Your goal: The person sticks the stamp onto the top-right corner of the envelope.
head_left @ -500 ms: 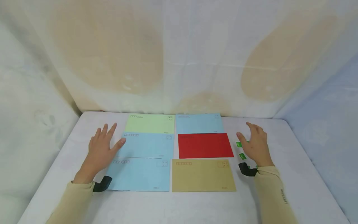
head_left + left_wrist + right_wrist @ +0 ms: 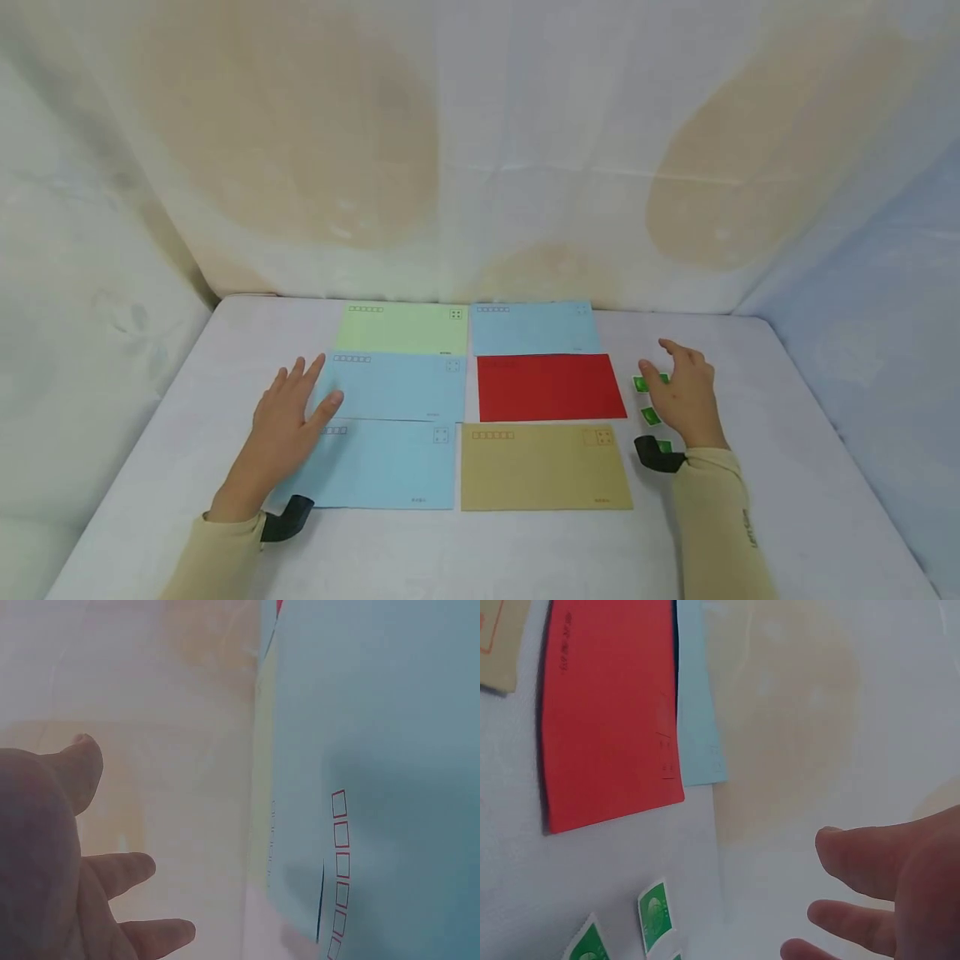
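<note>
My left hand (image 2: 279, 437) hovers with spread fingers over the left ends of two blue envelopes, the middle one (image 2: 401, 387) and the front one (image 2: 390, 467). It holds nothing; in the left wrist view its fingers (image 2: 124, 874) are apart from the paper. On the right, my right hand (image 2: 688, 400) is held above several small green stamps (image 2: 650, 416), partly hiding them. Its thumb (image 2: 859, 855) and fingers are extended and grip nothing. Nearest to it lies a red envelope (image 2: 551, 387), also visible in the right wrist view.
A pale green envelope (image 2: 401, 329) and another blue envelope (image 2: 534, 329) lie along the table's back edge. A tan envelope (image 2: 546, 467) is at the front right of the group. Cloth curtains (image 2: 525, 150) rise behind and beside the white table (image 2: 480, 554).
My left hand has shifted right and toward the front of the table, covering more of the blue envelopes' left ends. The right hand has moved slightly, uncovering a stamp near the wrist.
</note>
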The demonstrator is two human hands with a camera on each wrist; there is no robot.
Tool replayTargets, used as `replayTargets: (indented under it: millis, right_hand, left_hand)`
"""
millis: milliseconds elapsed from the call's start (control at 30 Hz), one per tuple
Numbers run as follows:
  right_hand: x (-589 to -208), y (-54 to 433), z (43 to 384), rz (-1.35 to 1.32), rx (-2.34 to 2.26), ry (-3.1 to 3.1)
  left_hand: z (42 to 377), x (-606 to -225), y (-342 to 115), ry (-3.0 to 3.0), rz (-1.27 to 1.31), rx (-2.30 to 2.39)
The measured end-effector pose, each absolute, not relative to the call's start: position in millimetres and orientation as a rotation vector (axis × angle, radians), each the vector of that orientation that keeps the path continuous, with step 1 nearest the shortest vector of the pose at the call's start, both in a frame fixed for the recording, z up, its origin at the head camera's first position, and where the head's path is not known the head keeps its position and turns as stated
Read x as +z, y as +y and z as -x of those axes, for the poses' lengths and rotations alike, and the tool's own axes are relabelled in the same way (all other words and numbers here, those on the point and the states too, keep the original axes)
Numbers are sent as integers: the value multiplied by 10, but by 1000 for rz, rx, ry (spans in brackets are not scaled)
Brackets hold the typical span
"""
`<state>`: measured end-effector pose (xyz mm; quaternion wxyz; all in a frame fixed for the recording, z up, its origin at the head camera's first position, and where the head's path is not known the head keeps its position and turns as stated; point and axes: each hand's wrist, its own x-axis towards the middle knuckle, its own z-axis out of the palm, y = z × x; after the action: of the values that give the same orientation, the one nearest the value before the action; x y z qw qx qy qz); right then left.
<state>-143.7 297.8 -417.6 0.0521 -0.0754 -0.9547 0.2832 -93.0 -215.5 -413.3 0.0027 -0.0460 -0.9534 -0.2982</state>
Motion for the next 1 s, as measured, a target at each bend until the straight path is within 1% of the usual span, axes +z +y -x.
replayTargets:
  millis: [300,600,833,1000]
  right_hand:
    - [-4261,2932,1472,215,900,-2930]
    - [-4268,2945,1455,184,919,-2917]
    - [-4291,2963,1481,249,869,-2973]
    - [-4342,2977,1512,242,825,-2995]
  left_hand:
    - [823,-4133,-2138,-2992,163,-956]
    - [830,-4135,-2053,-3100,180,-1023]
    - [802,-4183,-1961,-3139,191,-945]
    - [789,-4194,-1927,-3139,260,-881]
